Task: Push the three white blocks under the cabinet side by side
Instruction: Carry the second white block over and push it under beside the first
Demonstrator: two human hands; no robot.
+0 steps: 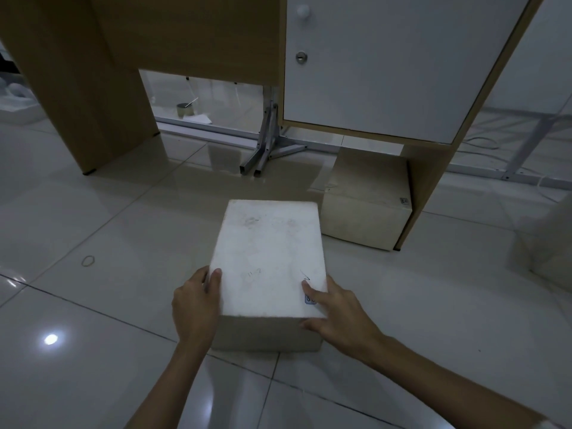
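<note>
The cabinet (387,66) stands raised on wooden side panels, its white door shut, with an open gap beneath it above the tiled floor (93,305). One white block (368,196) already sits in that gap, tucked against the right-hand panel, its near end poking out in front. A second white block (269,258) lies on the tiles in front of the cabinet, just left of the first and nearer the camera, not yet under. The left hand (196,305) clasps its near left corner, thumb on top; the right hand (334,308) grips the near right corner, fingers over the top edge. At the right edge a pale shape may be the third block, too blurred to tell. By my reckoning one block is placed, one is being pushed, one remains. A rubber band (88,260) lies on the tiles to the left
</note>
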